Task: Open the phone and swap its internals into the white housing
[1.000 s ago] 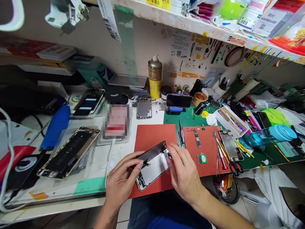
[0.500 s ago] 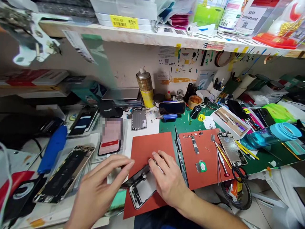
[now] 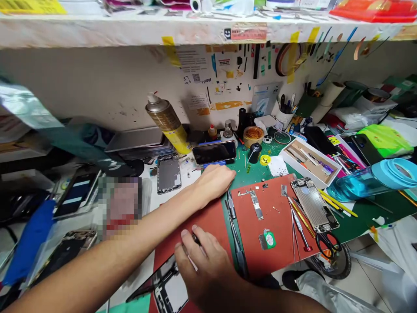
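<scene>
My left hand point(image 3: 219, 179) reaches across to the green mat point(image 3: 243, 171), just in front of a dark-screened phone point(image 3: 215, 153) on a blue stand. Its fingers are curled down and pressed together; whatever they hold is hidden. Near the bottom, my right hand point(image 3: 203, 261) grips the upper end of an opened phone point(image 3: 176, 290) on the left red mat point(image 3: 208, 221). A small dark piece shows between its fingers, too hidden to name. The phone's dark panel point(image 3: 143, 287) leans at its left side.
Right of my hands, a second red mat point(image 3: 280, 243) bears a circuit board point(image 3: 257, 204) and a part with a green sticker point(image 3: 267, 239). Tweezers, scissors point(image 3: 328, 244), a phone housing point(image 3: 314, 204) and a blue bottle point(image 3: 368, 178) lie further right. A spray can point(image 3: 167, 124) stands behind.
My left hand has moved from beside the opened phone, forward and right to the green mat, its fingers now closed together. The view has shifted, and the opened phone sits lower in it.
</scene>
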A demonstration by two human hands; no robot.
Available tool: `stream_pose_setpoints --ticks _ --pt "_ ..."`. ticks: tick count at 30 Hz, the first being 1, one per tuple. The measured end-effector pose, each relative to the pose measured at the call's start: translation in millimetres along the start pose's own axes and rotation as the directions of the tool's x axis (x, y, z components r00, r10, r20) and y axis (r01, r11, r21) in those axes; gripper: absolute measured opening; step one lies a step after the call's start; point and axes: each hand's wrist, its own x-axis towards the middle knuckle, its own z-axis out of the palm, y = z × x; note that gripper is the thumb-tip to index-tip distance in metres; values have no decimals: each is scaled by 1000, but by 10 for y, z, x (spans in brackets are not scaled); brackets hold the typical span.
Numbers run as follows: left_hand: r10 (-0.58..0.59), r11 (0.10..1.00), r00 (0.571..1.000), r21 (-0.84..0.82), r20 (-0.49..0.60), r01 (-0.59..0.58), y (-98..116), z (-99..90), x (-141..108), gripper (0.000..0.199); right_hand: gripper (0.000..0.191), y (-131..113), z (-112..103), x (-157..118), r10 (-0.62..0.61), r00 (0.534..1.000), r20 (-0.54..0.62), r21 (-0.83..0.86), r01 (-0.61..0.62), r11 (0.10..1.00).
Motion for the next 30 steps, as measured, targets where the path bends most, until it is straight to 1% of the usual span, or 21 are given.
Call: stream_pose_setpoints --ticks 2,6,9,14,22,25,28,30 --pt "-23 999 999 29 23 23 -31 29 71 24 37 -2 -34 9 -9 1000 6 3 9 1000" --pt "-58 997 997 62 40 56 -80 57 127 28 37 7 -96 30 -5 1000 -4 -3 5 1000" --pt "-59 996 997 72 56 55 -72 79 160 29 35 9 -73 24 2 1000 -17 12 -2 1000" --pt "-55 994 995 94 79 48 -55 110 223 29 33 0 8 2 19 996 -82 39 -15 999" --pt "-56 990 990 139 132 37 -67 82 253 27 32 -3 17 25 22 996 -86 38 -19 999" --pt "-63 987 988 154 143 41 -49 54 254 27 35 -10 34 12 8 998 -58 23 -7 1000" --pt "-70 986 987 161 148 46 -36 16 238 28 34 -20 52 0 1 1000 6 -1 0 1000" --pt "-70 987 986 157 148 46 -35 -11 222 26 31 -24 52 1 4 1000 9 -1 -4 1000"
